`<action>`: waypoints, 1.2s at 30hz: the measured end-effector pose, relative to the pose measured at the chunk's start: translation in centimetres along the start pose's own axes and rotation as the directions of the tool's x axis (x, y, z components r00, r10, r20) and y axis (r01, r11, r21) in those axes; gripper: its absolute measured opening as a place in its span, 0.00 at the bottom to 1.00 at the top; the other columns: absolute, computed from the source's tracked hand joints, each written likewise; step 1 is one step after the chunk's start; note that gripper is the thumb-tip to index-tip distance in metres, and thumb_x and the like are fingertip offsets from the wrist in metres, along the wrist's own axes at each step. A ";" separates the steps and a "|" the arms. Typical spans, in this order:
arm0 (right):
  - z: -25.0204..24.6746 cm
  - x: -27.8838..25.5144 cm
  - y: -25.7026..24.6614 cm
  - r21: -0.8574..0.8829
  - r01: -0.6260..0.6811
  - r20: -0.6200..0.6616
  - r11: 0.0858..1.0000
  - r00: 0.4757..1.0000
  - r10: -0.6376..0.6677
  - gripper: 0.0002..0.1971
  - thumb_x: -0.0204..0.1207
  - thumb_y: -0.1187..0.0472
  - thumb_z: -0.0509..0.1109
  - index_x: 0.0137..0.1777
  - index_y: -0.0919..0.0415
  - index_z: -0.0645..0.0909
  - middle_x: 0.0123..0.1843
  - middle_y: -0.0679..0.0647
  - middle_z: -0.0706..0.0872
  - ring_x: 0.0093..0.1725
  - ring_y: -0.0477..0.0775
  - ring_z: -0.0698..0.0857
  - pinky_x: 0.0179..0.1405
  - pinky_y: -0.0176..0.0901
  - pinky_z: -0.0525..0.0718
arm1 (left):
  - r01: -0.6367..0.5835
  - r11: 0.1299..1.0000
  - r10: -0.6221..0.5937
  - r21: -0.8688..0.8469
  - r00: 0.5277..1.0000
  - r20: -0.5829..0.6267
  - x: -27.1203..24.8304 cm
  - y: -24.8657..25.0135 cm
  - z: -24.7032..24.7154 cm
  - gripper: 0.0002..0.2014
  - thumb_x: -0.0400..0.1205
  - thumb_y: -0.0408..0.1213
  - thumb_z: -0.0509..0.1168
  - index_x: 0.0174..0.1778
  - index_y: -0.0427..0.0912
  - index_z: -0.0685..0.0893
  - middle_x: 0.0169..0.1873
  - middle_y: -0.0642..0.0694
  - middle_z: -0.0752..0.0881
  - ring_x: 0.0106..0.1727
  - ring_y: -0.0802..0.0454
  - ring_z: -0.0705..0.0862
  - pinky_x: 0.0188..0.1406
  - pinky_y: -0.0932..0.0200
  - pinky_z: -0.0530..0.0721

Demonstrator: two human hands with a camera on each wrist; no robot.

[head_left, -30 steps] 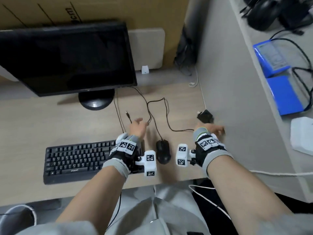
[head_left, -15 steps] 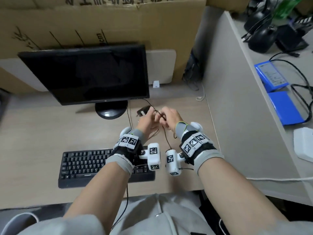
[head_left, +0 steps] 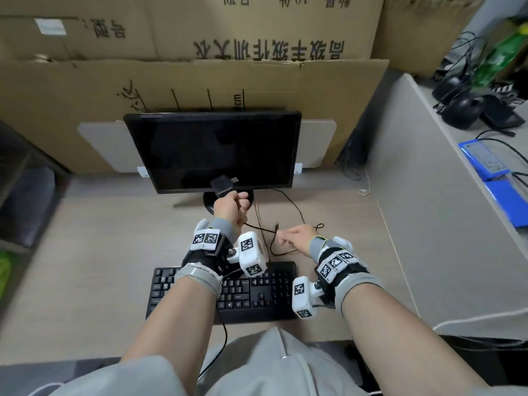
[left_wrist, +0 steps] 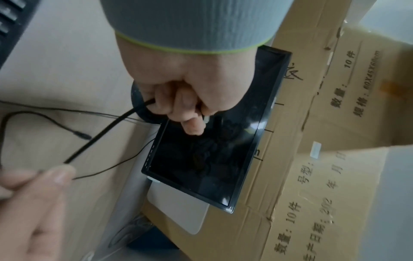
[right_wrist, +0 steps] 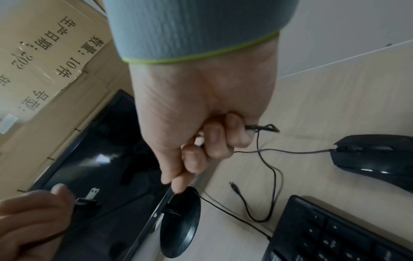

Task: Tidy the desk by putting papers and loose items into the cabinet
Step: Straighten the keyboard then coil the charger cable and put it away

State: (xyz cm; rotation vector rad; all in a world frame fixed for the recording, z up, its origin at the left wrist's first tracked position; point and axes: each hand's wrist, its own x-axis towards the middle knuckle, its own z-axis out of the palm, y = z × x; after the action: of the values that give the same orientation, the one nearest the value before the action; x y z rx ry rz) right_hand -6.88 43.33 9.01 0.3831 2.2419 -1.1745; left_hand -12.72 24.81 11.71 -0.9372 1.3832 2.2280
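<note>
Here both hands (head_left: 228,208) (head_left: 294,238) grip thin black cord (head_left: 258,228).

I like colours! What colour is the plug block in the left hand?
Black plastic plug block, clearest in the head view.

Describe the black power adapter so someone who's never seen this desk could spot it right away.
Start at the dark monitor in the middle of the desk. Just in front of its lower bezel, the left hand holds up the power adapter, a small black block with metal prongs. Unlike the mouse and keyboard lying on the desk, it is held up, with a thin black cord running to the right hand.
</note>
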 end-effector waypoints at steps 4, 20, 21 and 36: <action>-0.6 0.0 -3.2 0.057 -0.005 -0.230 0.998 0.973 0.018 0.17 0.71 0.43 0.69 0.31 0.54 0.88 0.29 0.48 0.85 0.35 0.53 0.82 0.43 0.43 0.81 | -0.089 0.918 0.020 0.386 0.984 0.180 -2.1 0.2 0.3 0.18 0.86 0.42 0.56 0.31 0.43 0.76 0.16 0.50 0.73 0.11 0.58 0.59 0.10 0.70 0.53; -2.7 -2.5 -10.4 0.299 0.335 0.040 0.893 0.931 -0.362 0.13 0.78 0.55 0.68 0.44 0.64 0.90 0.27 0.57 0.80 0.16 0.44 0.66 0.16 0.33 0.60 | -0.138 0.983 0.129 0.121 0.988 0.081 -3.4 1.9 2.8 0.20 0.88 0.50 0.54 0.36 0.41 0.78 0.32 0.44 0.83 0.31 0.46 0.83 0.27 0.59 0.83; -2.4 -2.5 -10.1 0.277 0.326 0.102 0.904 0.926 -0.365 0.13 0.75 0.56 0.71 0.43 0.66 0.90 0.28 0.59 0.81 0.17 0.47 0.64 0.17 0.34 0.58 | -0.121 0.992 0.120 0.031 0.992 0.043 -3.0 2.3 2.7 0.18 0.87 0.51 0.56 0.41 0.40 0.76 0.36 0.45 0.82 0.31 0.46 0.84 0.24 0.60 0.83; -5.4 -0.5 -9.8 -0.022 0.421 -0.388 0.907 0.832 -0.396 0.19 0.80 0.47 0.66 0.30 0.55 0.81 0.26 0.47 0.79 0.29 0.46 0.75 0.34 0.43 0.71 | -0.143 0.879 -0.032 0.456 0.934 0.355 -6.5 2.8 4.3 0.35 0.87 0.63 0.43 0.49 0.35 0.84 0.29 0.40 0.89 0.13 0.55 0.73 0.11 0.66 0.56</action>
State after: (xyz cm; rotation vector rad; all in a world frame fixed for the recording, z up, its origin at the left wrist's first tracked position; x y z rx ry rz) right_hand -13.27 42.14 18.15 0.1659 2.7298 -1.4990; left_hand -11.25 27.63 19.33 -0.3077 1.6762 1.8310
